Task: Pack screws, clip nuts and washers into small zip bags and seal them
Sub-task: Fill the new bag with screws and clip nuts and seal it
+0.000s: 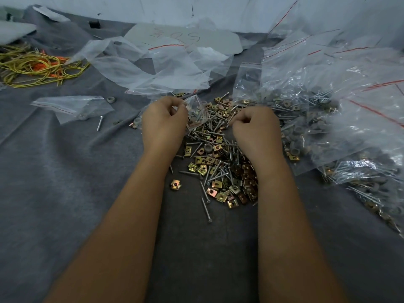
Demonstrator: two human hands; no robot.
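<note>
Head view, left to right: tangle of yellow and orange cords (pixel 37 66) lying far left on grey cloth worktop (pixel 65 182). Nearer, flat zip bag (pixel 72 107) with a grey washer inside, one loose screw (pixel 100 123) just beside it. Crumpled empty plastic bags (pixel 157 66) further back. Left hand (pixel 162 122) curled, pinching small zip bag (pixel 196 112) at its mouth, screws visible inside, bag held over the pile. Pile of screws and brass clip nuts (pixel 220 169) spread between both forearms. Right hand (pixel 254 125) curled over the pile, fingertips drawn together; unclear whether anything sits between them. Heap of filled zip bags (pixel 328 119) with red seal lines stacked at right
</note>
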